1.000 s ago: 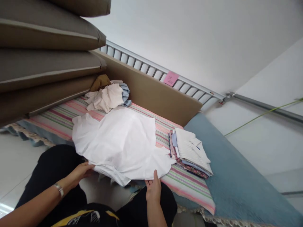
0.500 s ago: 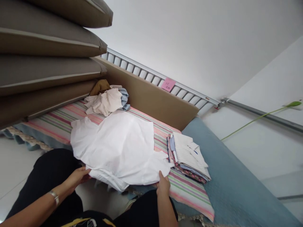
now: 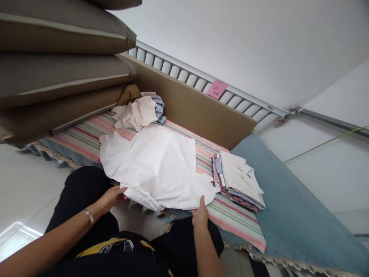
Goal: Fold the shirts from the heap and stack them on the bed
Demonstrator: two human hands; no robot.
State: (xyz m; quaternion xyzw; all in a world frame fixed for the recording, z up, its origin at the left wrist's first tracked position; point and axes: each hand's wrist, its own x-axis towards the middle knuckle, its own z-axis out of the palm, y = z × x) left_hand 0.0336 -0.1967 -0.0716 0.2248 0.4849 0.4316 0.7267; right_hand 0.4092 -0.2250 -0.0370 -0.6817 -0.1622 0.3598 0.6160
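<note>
A white shirt (image 3: pixel 161 165) lies spread out on a striped cloth (image 3: pixel 245 227), its near edge hanging slightly over the front. My left hand (image 3: pixel 113 197) pinches the shirt's near left edge between thumb and fingers. At the near right edge, my right hand (image 3: pixel 201 212) grips the fabric with the thumb on top; its other fingers are partly hidden. To the right of the shirt stands a stack of folded shirts (image 3: pixel 239 173), a cream striped one uppermost. Behind the white shirt sits a crumpled heap of clothes (image 3: pixel 138 111) in cream, blue and brown.
Large brown cushions (image 3: pixel 63 73) are piled at the left. A brown board (image 3: pixel 193 104) leans against a metal rail (image 3: pixel 178 73) that carries a pink note (image 3: pixel 217 89). The blue cover (image 3: pixel 300 215) extends right, with a pipe (image 3: pixel 331 119) on the wall beyond.
My view has shifted, so the scene sits a little higher and further right. Both hands keep their hold on the shirt's near edge, and the shirt's layout looks nearly the same.
</note>
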